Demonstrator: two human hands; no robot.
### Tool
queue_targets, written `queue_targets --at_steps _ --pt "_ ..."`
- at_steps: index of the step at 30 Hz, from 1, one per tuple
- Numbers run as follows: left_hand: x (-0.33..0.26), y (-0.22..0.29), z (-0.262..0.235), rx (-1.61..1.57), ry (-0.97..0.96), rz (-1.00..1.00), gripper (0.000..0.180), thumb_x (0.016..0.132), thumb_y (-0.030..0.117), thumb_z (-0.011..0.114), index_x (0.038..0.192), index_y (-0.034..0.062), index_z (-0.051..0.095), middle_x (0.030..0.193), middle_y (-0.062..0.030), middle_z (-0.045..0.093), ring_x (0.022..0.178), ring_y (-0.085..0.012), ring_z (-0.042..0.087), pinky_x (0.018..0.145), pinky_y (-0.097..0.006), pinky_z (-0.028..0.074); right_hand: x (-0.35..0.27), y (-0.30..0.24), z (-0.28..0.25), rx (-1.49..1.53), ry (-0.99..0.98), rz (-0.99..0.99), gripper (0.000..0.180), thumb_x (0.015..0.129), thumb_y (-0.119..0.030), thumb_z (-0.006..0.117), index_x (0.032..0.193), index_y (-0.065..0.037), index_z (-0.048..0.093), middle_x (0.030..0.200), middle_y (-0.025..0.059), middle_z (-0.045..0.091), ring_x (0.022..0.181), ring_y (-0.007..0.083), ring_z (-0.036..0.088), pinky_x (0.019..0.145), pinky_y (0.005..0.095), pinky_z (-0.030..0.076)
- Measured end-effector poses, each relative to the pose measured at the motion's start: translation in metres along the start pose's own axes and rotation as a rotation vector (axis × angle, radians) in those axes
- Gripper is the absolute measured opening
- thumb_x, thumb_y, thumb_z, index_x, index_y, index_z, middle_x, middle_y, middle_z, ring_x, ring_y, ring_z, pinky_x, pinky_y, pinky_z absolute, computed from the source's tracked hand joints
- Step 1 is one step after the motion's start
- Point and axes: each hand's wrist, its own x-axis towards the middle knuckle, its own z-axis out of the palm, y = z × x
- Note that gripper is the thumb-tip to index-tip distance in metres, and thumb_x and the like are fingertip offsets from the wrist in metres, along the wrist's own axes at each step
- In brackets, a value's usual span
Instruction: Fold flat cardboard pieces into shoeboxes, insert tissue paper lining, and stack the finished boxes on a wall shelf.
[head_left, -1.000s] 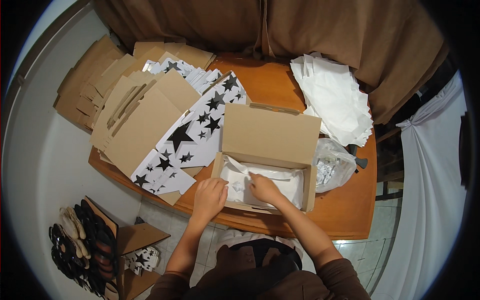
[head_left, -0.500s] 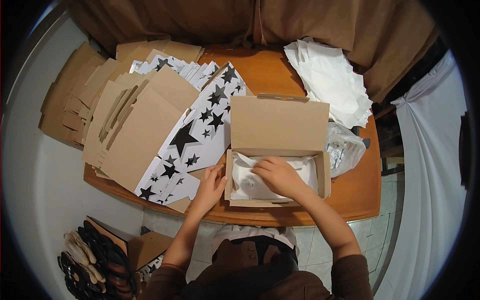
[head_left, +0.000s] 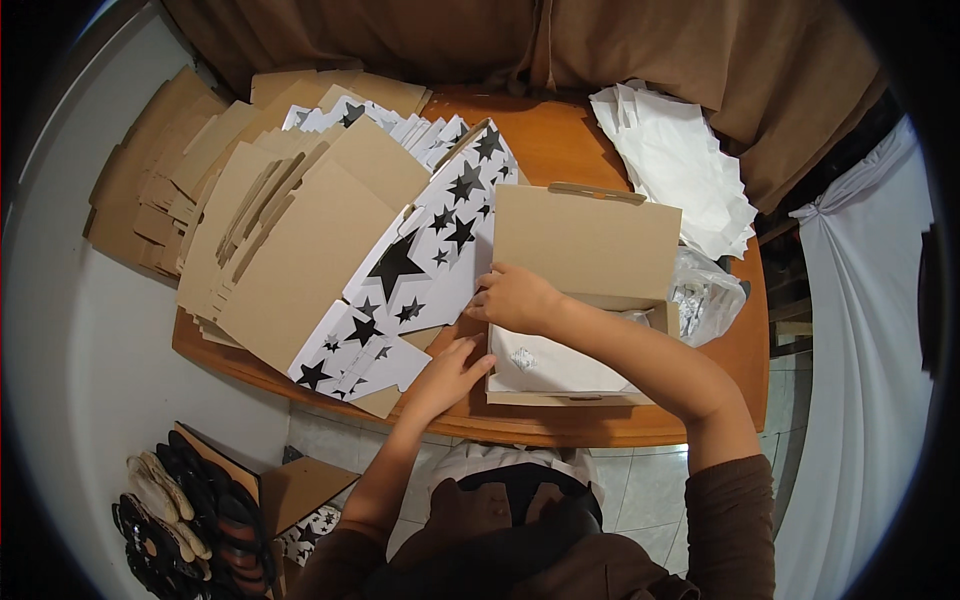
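Note:
An open brown cardboard box (head_left: 590, 235) stands in front of me, its lid raised at the far side. White tissue paper (head_left: 575, 365) with a small printed mark lies inside it, covering whatever is beneath. My right hand (head_left: 520, 298) reaches across to the box's far left corner, fingers curled at the side wall. What they pinch, if anything, is hidden. Lower down, my left hand (head_left: 450, 375) rests open against the outside of the left wall, its fingers stretched out and the thumb near the edge.
Flat cardboard blanks (head_left: 300, 260), some white with black stars (head_left: 397, 267), are piled on the wooden table (head_left: 560, 135) at left. A stack of white tissue sheets (head_left: 680, 165) lies at back right, above a clear plastic bag (head_left: 708, 295). Sandals (head_left: 190, 520) are heaped at lower left.
My right hand has moved left from the tissue in the box's middle to its left corner. The tissue's upturned far-left corner is no longer visible. The whole view has shifted slightly.

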Motion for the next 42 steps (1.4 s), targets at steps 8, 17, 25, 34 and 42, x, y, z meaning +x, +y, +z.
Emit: queue_targets --at_steps 8,17,25,34,42 --pt "0.014 0.029 0.007 0.324 -0.099 -0.122 0.055 0.09 0.047 0.05 0.097 -0.0057 0.063 0.091 -0.023 0.065 0.084 -0.037 0.062 0.076 -0.044 0.048 0.006 0.0 0.018 -0.126 -0.188 0.002 0.016 0.085 -0.021 0.055 0.092 -0.02 0.07 0.089 -0.0068 0.067 0.099 0.0143 0.058 0.093 0.0319 0.04" --pt "0.016 0.031 0.02 0.68 -0.023 -0.116 0.047 0.092 0.036 0.046 0.067 0.0029 0.069 0.065 -0.0176 0.065 0.062 -0.0341 0.065 0.058 -0.045 0.05 0.02 0.013 0.025 -0.2 0.083 -0.199 0.014 0.081 -0.015 0.055 0.076 -0.015 0.068 0.072 -0.0019 0.066 0.08 0.0165 0.063 0.108 0.0376 0.033" --pt "0.015 0.034 0.023 0.688 -0.003 -0.151 0.047 0.091 0.037 0.046 0.068 0.0032 0.069 0.067 -0.019 0.066 0.064 -0.0347 0.065 0.058 -0.046 0.05 -0.005 -0.009 0.031 -0.111 0.336 0.015 0.015 0.078 -0.016 0.057 0.088 -0.012 0.068 0.081 0.0024 0.064 0.087 0.0192 0.061 0.111 0.0418 0.028" --pt "-0.034 0.034 -0.01 0.522 0.217 0.445 0.03 0.08 0.011 0.063 0.109 0.0039 0.059 0.111 -0.0086 0.058 0.098 -0.0254 0.055 0.086 -0.04 0.042 -0.131 -0.111 0.02 0.333 0.536 0.155 0.023 0.08 -0.018 0.054 0.101 -0.008 0.057 0.099 0.007 0.059 0.097 0.0219 0.056 0.09 0.0378 0.045" --pt "0.004 0.033 -0.018 0.722 0.066 0.708 0.033 0.077 0.019 0.066 0.11 0.0121 0.062 0.127 -0.0104 0.052 0.115 -0.03 0.047 0.093 -0.043 0.039 -0.098 -0.144 0.047 0.012 0.675 0.096 0.037 0.084 -0.023 0.052 0.117 -0.008 0.059 0.123 0.0054 0.055 0.115 0.0191 0.05 0.099 0.0386 0.04"
